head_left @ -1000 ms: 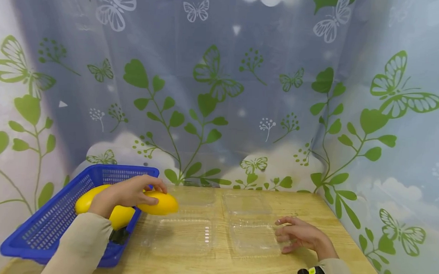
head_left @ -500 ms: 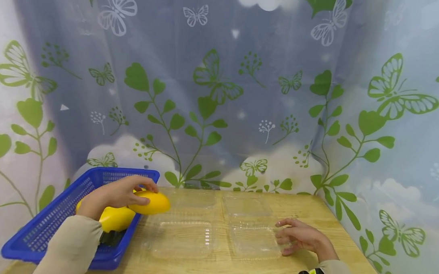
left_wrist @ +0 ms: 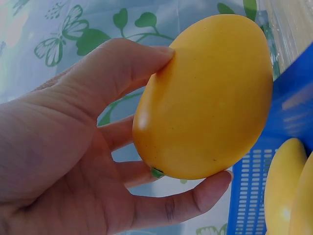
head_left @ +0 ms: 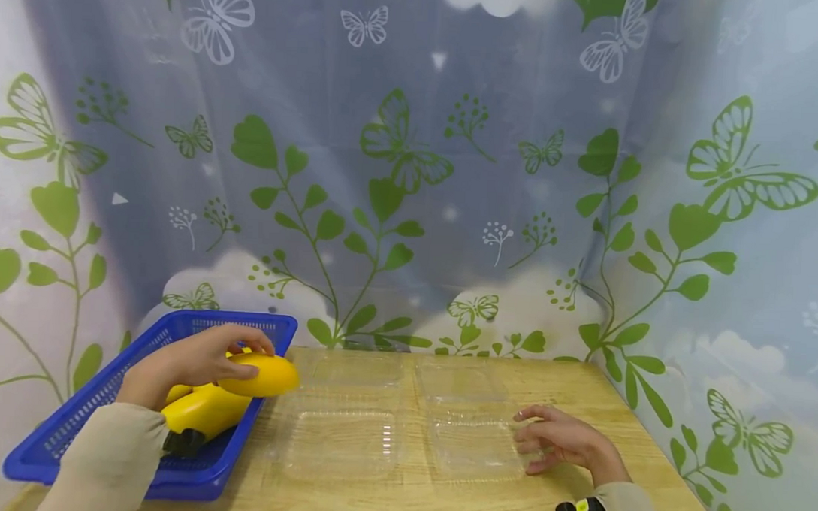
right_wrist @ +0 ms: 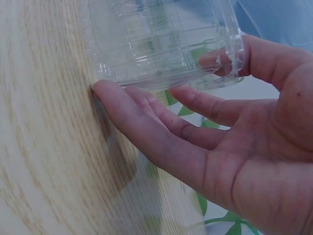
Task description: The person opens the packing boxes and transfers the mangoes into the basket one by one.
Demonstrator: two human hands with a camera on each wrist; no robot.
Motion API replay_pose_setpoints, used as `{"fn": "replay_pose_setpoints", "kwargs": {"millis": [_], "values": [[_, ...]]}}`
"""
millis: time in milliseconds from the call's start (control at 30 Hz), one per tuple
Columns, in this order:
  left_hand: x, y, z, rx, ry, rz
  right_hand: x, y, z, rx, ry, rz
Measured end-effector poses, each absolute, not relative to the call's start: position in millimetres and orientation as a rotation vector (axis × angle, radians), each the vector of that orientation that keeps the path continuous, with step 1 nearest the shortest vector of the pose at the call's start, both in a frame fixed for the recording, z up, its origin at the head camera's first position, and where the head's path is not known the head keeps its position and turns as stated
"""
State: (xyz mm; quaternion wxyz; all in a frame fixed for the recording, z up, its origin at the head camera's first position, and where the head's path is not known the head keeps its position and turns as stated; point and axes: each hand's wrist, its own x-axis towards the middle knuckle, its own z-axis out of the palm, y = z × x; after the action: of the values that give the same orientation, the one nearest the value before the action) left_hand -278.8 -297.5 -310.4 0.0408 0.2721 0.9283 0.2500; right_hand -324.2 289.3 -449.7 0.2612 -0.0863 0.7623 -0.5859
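Observation:
My left hand (head_left: 209,354) holds a yellow mango (head_left: 263,376) above the right rim of the blue basket. In the left wrist view, the thumb and fingers grip the mango (left_wrist: 210,98) at its sides, and a small green stem end shows at its lower edge. More yellow mangoes (head_left: 203,414) lie in the basket (head_left: 281,325) beneath that hand, partly hidden by it. On the right, my right hand (head_left: 565,441) rests beside a clear plastic box (head_left: 476,449). In the right wrist view its loosely extended fingers touch the box's (right_wrist: 161,44) side, with one fingertip seen through the plastic.
Another clear plastic box (head_left: 341,445) lies left of the first on the wooden table (head_left: 400,503). Their clear lids (head_left: 459,379) lie folded back toward the wall. A curtain (head_left: 412,173) printed with butterflies and leaves closes off the back and sides.
My left hand has drawn back to the left with the mango, from beside the left box to over the basket's rim. The right hand has stayed at the right box.

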Motion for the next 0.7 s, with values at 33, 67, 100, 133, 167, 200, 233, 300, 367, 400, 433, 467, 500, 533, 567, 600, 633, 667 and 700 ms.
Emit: {"fn": "replay_pose_setpoints", "kwargs": {"millis": [33, 67, 100, 133, 167, 200, 233, 300, 367, 400, 433, 467, 500, 533, 567, 600, 633, 667, 700], "values": [[-278.1, -299.3, -310.0, 0.828, 2.845, 0.765, -324.1, 289.2, -449.5, -0.234, 2.064, -1.586], [-277.5, -301.3, -309.6, 0.826, 2.847, 0.766, -324.1, 289.1, -449.4, -0.234, 2.064, -1.585], [-276.6, -303.5, -309.1, 0.817, 2.843, 0.774, -324.2, 289.1, -449.4, -0.234, 2.062, -1.586], [-275.9, -305.6, -308.8, 0.797, 2.838, 0.789, -324.3, 289.2, -449.4, -0.234, 2.060, -1.587], [-275.2, -307.7, -308.6, 0.785, 2.838, 0.798, -324.6, 289.3, -449.6, -0.235, 2.059, -1.587], [-274.7, -309.9, -308.6, 0.771, 2.837, 0.805, -324.7, 289.4, -449.6, -0.236, 2.057, -1.588], [-274.5, -312.3, -308.8, 0.760, 2.837, 0.811, -325.1, 289.7, -449.5, -0.236, 2.056, -1.589], [-274.1, -316.6, -309.7, 0.735, 2.838, 0.822, -325.7, 290.2, -449.6, -0.235, 2.054, -1.590], [-274.5, -320.2, -311.1, 0.744, 2.855, 0.803, -326.0, 290.5, -449.7, -0.233, 2.054, -1.589], [-274.5, -322.1, -311.7, 0.751, 2.864, 0.790, -326.1, 290.7, -449.9, -0.232, 2.054, -1.588], [-274.5, -324.0, -312.4, 0.757, 2.871, 0.779, -326.1, 290.8, -450.1, -0.231, 2.055, -1.587], [-274.4, -325.7, -312.8, 0.762, 2.878, 0.770, -326.0, 290.8, -450.2, -0.229, 2.056, -1.588], [-274.2, -327.4, -313.1, 0.767, 2.882, 0.763, -325.9, 290.7, -450.4, -0.227, 2.058, -1.588], [-273.7, -329.1, -313.4, 0.765, 2.881, 0.766, -325.8, 290.6, -450.5, -0.225, 2.059, -1.588], [-273.2, -330.8, -313.7, 0.759, 2.878, 0.774, -325.6, 290.4, -450.6, -0.223, 2.062, -1.589], [-272.8, -332.5, -313.8, 0.761, 2.881, 0.774, -325.5, 290.2, -450.6, -0.220, 2.064, -1.589], [-272.5, -334.2, -313.9, 0.762, 2.885, 0.771, -325.5, 289.9, -450.7, -0.219, 2.066, -1.589], [-272.2, -335.7, -314.1, 0.761, 2.889, 0.770, -325.6, 289.7, -450.8, -0.216, 2.068, -1.589], [-271.9, -337.1, -314.2, 0.761, 2.891, 0.771, -325.6, 289.4, -450.6, -0.214, 2.071, -1.587]]}}
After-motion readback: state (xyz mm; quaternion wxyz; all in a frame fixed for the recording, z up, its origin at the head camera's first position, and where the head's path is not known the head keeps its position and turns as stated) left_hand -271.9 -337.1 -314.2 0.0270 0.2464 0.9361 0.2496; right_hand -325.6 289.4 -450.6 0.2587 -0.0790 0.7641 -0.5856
